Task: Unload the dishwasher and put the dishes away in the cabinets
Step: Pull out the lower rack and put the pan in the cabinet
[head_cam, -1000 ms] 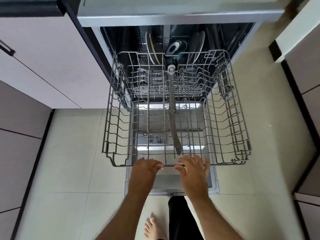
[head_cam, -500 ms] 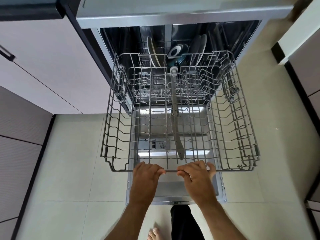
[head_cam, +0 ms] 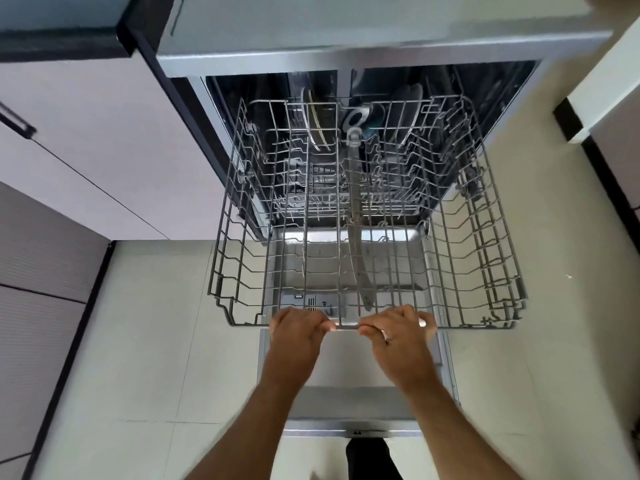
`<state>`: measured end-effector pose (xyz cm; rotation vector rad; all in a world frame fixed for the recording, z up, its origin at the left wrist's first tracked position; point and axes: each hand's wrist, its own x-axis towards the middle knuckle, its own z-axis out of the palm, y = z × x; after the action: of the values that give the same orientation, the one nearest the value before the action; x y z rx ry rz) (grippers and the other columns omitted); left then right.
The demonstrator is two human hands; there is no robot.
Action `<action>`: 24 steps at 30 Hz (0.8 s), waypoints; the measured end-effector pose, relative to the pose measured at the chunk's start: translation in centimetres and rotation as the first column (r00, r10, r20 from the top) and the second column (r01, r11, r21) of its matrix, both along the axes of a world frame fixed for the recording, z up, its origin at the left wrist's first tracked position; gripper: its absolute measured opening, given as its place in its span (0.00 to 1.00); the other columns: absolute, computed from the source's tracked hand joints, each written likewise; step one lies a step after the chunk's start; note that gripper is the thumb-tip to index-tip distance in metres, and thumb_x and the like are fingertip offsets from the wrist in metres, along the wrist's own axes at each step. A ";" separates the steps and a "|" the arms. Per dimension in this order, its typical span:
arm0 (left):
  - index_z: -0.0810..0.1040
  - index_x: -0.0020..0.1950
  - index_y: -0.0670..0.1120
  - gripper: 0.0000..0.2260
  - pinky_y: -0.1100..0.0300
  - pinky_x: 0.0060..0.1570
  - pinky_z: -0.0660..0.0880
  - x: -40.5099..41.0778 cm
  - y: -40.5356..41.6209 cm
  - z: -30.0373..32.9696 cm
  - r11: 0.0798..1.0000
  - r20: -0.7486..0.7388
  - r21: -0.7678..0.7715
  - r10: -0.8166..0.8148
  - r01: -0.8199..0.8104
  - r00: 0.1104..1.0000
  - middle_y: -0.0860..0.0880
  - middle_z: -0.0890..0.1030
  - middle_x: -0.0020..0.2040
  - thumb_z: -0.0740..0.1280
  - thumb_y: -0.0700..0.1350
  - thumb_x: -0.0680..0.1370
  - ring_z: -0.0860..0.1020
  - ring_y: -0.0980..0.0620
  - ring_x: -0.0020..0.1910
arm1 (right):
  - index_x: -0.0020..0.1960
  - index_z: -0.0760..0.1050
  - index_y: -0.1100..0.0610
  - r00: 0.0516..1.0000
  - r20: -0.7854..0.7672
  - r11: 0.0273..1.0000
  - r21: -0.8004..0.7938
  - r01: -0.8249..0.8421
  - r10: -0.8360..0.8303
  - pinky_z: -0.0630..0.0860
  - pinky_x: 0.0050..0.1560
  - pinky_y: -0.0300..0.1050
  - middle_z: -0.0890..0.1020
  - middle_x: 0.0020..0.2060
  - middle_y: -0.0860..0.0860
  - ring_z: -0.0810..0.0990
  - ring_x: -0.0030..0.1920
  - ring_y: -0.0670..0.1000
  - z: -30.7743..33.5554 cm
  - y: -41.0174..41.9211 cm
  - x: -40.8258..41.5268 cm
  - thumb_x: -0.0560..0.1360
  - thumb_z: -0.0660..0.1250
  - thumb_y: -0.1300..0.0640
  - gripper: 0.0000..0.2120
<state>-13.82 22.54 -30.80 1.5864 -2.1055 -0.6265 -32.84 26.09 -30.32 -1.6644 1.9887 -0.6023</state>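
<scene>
Left hand (head_cam: 298, 329) and right hand (head_cam: 398, 332), fingers curled around the front rail, have drawn the empty grey wire upper rack (head_cam: 242, 271) further out. Remaining plates (head_cam: 317, 123), apparently on the lower rack, stand deep inside the dishwasher.

Wire upper rack (head_cam: 242, 258) drawn out over open dishwasher door (head_cam: 360, 403), left hand (head_cam: 298, 329) and right hand (head_cam: 398, 332) gripped its front rail, plates (head_cam: 317, 123) stood at lower rack's back edge.

no legible text. small dark markings on the dishwasher door (head_cam: 313, 302), possibly detergent-dispenser symbols, too blurred to read.
</scene>
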 end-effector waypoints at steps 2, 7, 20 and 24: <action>0.81 0.41 0.54 0.16 0.59 0.57 0.60 0.1 -0.2 -0.3 1.000 0.022 -0.024 -0.004 0.004 1.000 0.60 0.78 0.36 0.55 0.55 0.80 0.73 0.61 0.40 | 0.45 0.84 0.43 1.000 -0.003 1.000 -0.029 0.005 -0.005 0.60 0.64 0.61 0.77 0.39 0.30 0.71 0.51 0.43 -0.1 -0.2 0.0 0.74 0.72 0.49 0.02; 0.81 0.41 0.55 0.17 0.58 0.58 0.60 -0.5 -3.0 0.0 1.000 0.009 -0.005 -0.007 0.007 1.000 0.59 0.79 0.37 0.54 0.55 0.80 0.73 0.60 0.42 | 0.41 0.84 0.43 0.998 -0.054 0.992 -0.125 0.026 -0.033 0.52 0.58 0.46 0.82 0.40 0.35 0.74 0.50 0.47 0.3 -2.8 -0.5 0.72 0.68 0.47 0.06; 0.83 0.46 0.53 0.17 0.58 0.54 0.59 -2.8 -14.6 0.7 0.997 -0.018 0.059 -0.050 0.051 0.999 0.56 0.82 0.39 0.55 0.55 0.80 0.78 0.54 0.42 | 0.43 0.84 0.42 1.000 0.004 0.997 -0.066 0.029 -0.029 0.49 0.56 0.44 0.78 0.37 0.33 0.69 0.52 0.44 1.3 -13.9 -3.1 0.75 0.71 0.49 0.04; 0.82 0.46 0.52 0.21 0.57 0.53 0.60 -3.9 -18.2 0.6 0.998 -0.008 0.032 -0.046 0.046 0.999 0.56 0.82 0.39 0.52 0.59 0.78 0.77 0.54 0.41 | 0.44 0.85 0.44 0.999 0.030 0.994 -0.096 0.047 -0.044 0.49 0.59 0.45 0.79 0.37 0.33 0.71 0.53 0.45 1.2 -17.8 -4.2 0.75 0.71 0.50 0.04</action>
<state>-17.74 4.31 -30.21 1.5538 -2.1421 -0.6836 -37.08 8.30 -29.07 -1.6611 2.0114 -0.7447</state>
